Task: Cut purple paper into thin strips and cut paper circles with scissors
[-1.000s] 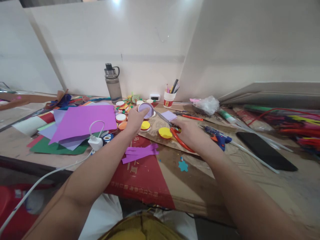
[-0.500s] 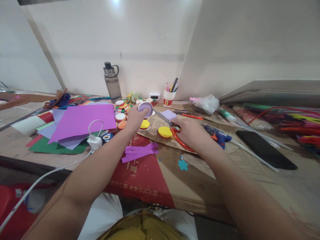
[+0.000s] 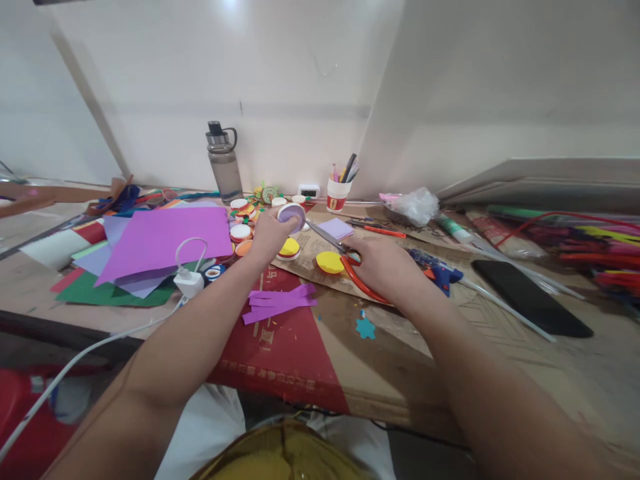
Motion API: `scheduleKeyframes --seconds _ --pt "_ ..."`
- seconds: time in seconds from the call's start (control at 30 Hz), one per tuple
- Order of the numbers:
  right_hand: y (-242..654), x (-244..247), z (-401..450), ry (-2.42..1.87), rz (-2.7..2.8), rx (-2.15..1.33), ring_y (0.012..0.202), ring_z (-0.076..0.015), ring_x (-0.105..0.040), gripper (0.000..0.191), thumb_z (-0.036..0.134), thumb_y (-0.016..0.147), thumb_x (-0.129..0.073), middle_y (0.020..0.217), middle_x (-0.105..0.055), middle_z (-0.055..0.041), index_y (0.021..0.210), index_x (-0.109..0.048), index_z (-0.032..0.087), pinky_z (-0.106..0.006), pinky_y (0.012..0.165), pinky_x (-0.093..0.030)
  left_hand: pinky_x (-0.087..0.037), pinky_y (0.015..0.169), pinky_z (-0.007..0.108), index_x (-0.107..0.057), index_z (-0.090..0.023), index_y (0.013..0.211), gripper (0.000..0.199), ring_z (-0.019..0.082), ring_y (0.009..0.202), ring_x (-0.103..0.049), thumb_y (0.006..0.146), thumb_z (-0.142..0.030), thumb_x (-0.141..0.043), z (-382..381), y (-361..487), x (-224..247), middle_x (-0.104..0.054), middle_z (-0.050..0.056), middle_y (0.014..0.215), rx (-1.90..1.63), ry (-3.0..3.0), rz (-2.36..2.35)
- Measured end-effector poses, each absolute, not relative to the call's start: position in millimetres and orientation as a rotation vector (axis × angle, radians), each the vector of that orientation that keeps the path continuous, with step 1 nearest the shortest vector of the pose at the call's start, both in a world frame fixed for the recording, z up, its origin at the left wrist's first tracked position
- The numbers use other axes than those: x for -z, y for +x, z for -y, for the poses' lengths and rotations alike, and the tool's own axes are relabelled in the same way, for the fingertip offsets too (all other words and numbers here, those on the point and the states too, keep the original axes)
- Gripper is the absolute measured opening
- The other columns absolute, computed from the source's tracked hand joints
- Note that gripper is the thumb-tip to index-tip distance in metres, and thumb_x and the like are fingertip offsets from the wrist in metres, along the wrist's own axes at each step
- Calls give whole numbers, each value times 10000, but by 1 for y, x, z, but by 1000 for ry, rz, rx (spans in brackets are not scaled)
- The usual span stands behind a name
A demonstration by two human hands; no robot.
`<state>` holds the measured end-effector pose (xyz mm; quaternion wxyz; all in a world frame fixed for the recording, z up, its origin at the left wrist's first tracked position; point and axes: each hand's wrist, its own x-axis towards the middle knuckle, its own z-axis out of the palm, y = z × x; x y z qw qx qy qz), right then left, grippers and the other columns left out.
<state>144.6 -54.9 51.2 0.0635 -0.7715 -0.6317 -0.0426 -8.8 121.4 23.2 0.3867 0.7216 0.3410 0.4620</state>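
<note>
Near the middle of the table, my left hand (image 3: pixel 270 235) grips a small round disc (image 3: pixel 291 217) with a white rim and a lilac face. My right hand (image 3: pixel 376 261) is closed on the orange handles of a pair of scissors (image 3: pixel 326 235), whose blades point left and reach the disc's right edge. Below the blades lies a yellow round piece (image 3: pixel 329 262). Another yellow-topped disc (image 3: pixel 289 249) is under my left hand. Behind the scissors sit lilac paper squares (image 3: pixel 337 229). Purple strips (image 3: pixel 280 303) lie closer to me.
Coloured sheets (image 3: pixel 170 240) and a white plug (image 3: pixel 189 283) with cable are at left. A bottle (image 3: pixel 225 167) and a pen cup (image 3: pixel 339 195) stand at the back. At right are a blue glue gun (image 3: pixel 440 275) and a black phone (image 3: pixel 530 298). Another person's arm (image 3: pixel 50 195) shows far left.
The disc has turned a little in my left hand, and the scissor blades have shifted slightly. Both hands keep their hold. At the far left, the other person's arm has moved slightly.
</note>
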Motion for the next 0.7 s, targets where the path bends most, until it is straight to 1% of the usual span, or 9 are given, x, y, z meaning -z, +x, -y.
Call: scheduleKeyframes --seconds 0.17,0.4,0.53,0.7 --pt "143 -52 55 -2349 1920 135 1029 -275 -674 373 265 911 -494 1145 -730 -134 1233 -676 217 -326 807 -465 -448 636 261 -724 -142 817 222 162 694 -598 701 -309 -635 -121 -10 -23 -694 24 733 -1162 1917 -890" --pt "142 -53 56 -2366 1943 154 1031 -268 -669 372 282 925 -489 1141 -728 -147 1242 -667 201 -331 832 -465 -451 659 276 -716 -142 810 216 169 690 -599 723 -322 -633 -118 -12 -26 -688 31 728 -1148 2028 -947" --pt "142 -53 56 -2364 1948 145 1020 -270 -673 364 279 923 -493 1139 -727 -147 1230 -672 201 -331 820 -469 -442 649 281 -717 -140 803 209 174 684 -600 732 -319 -637 -117 -12 -26 -689 39 718 -1150 2048 -905" --pt "142 -52 54 -2371 1946 148 1053 -276 -664 370 279 921 -497 1146 -727 -148 1231 -679 192 -341 857 -469 -441 643 274 -728 -152 816 210 171 678 -597 736 -323 -635 -117 -11 -26 -690 39 714 -1149 2052 -888"
